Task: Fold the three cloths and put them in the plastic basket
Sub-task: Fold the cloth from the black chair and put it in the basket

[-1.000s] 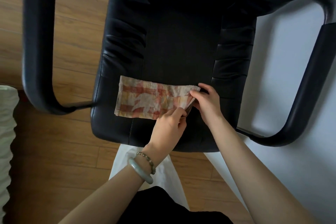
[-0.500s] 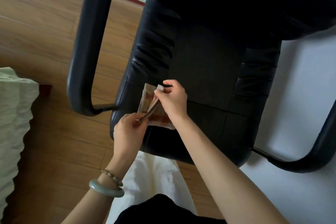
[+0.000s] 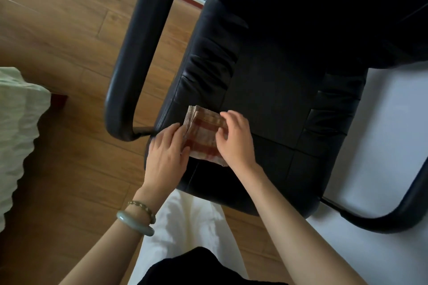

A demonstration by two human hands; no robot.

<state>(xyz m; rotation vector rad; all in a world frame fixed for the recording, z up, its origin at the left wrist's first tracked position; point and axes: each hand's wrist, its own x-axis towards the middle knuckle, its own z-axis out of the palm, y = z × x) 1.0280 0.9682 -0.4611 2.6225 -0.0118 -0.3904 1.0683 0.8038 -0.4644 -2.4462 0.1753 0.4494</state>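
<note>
Left hand (image 3: 166, 152) is pretty much flat, fingers (image 3: 174, 132) straight and laid against the left edge of the cloth (image 3: 203, 133), thumb touching its near corner; not wrapped round anything as far as I can see. Right hand (image 3: 234, 142) sits on the cloth's right side with its fingers arched and the tips pressing down on top; the thumb is hidden, so I honestly can't tell if it's pinching the edge or just pressing.

One cloth in view: a red and cream checked one, folded up into a small thick bundle with the layers showing along its left edge; it lies on the front left part of the black chair seat (image 3: 266, 99), right between the two hands.

Rest of it, left to right: one bit of pale green crinkly bedding (image 3: 20, 136) at the frame edge; wood floor (image 3: 69, 41); two bracelets on the left wrist, a pale jade bangle (image 3: 135, 227) and a thin beaded one (image 3: 142, 208); one black armrest (image 3: 139, 53) left of the seat; white trousers (image 3: 185, 227) below; a second armrest (image 3: 393, 217) on the right over a white surface (image 3: 393, 122).
</note>
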